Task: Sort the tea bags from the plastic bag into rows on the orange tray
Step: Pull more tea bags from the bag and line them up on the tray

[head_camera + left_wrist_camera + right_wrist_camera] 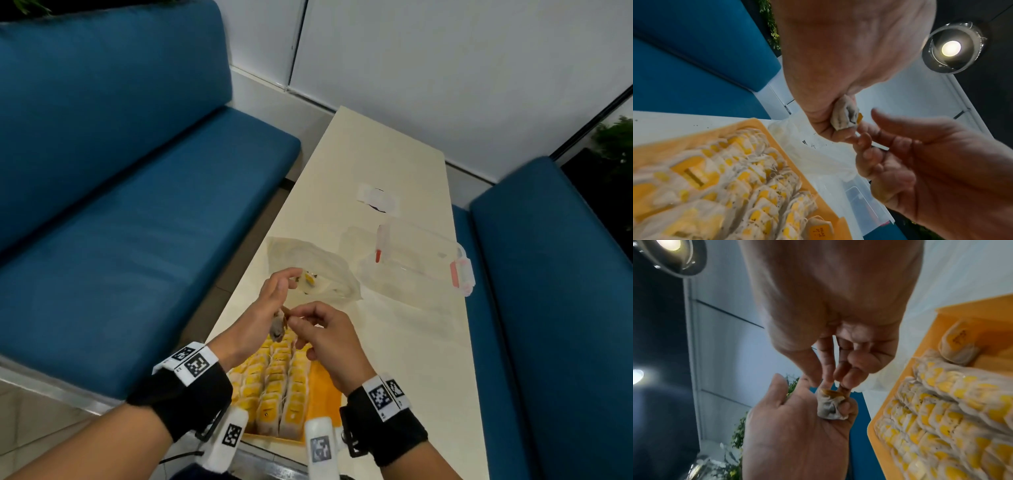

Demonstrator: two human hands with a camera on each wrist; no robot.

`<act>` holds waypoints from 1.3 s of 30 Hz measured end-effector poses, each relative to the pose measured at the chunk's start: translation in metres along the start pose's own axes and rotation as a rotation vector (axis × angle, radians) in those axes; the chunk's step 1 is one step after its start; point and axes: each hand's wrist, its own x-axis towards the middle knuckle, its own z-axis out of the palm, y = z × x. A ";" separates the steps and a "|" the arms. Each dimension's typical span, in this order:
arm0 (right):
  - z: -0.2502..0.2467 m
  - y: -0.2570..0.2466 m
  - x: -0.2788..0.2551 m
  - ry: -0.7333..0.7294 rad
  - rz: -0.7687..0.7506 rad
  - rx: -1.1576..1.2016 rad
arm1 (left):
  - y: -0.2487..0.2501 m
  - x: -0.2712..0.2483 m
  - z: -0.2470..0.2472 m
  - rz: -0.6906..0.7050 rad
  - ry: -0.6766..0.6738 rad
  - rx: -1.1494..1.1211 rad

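My left hand (275,303) grips a crumpled tea bag (277,328) in its curled lower fingers, above the far end of the orange tray (325,394). My right hand (294,318) pinches the top of the same tea bag (830,407) at its yellow tag. In the left wrist view the tea bag (844,116) sticks out of the left fist, and the right hand's fingertips (863,129) touch it. Several rows of yellow-tagged tea bags (277,380) fill the tray. The clear plastic bag (325,270) lies just beyond the hands, with a yellow-tagged bag (310,279) inside.
A clear lidded box with red clips (421,260) lies on the cream table (394,342) right of the plastic bag. A white slip (378,200) lies farther back. Blue benches (137,240) flank the table on both sides. The tray's right strip is bare orange.
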 end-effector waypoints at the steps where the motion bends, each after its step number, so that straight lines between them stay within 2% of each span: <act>1: -0.002 0.003 0.001 0.008 -0.012 -0.022 | 0.001 0.000 0.002 -0.003 -0.004 -0.006; 4: -0.004 0.005 0.003 0.035 -0.056 -0.124 | 0.005 0.000 0.009 -0.035 -0.026 -0.034; 8: -0.003 0.005 0.008 0.027 -0.047 -0.080 | 0.009 0.002 0.018 -0.065 -0.059 -0.117; 15: -0.004 -0.001 0.004 0.086 -0.137 -0.256 | 0.014 0.006 0.015 -0.128 -0.050 -0.284; 19: -0.015 -0.005 0.008 0.133 -0.150 -0.275 | 0.009 0.005 0.001 -0.072 -0.056 -0.051; 23: -0.029 -0.012 0.013 0.110 -0.103 -0.213 | 0.002 0.001 -0.005 -0.010 -0.018 0.189; 28: -0.036 -0.021 0.016 0.066 -0.026 -0.237 | -0.001 -0.001 -0.001 0.001 0.021 0.167; 32: -0.043 -0.030 0.015 0.049 -0.045 -0.281 | 0.000 -0.001 -0.002 -0.004 -0.004 0.150; 35: -0.046 -0.032 0.015 0.074 -0.126 -0.497 | -0.005 0.003 -0.011 -0.014 0.040 0.165; 37: -0.045 -0.027 0.014 0.014 -0.164 -0.809 | -0.009 0.008 -0.021 -0.023 0.140 0.230; 39: -0.046 -0.018 0.014 -0.056 -0.134 -1.029 | -0.015 0.012 -0.030 -0.037 0.224 0.362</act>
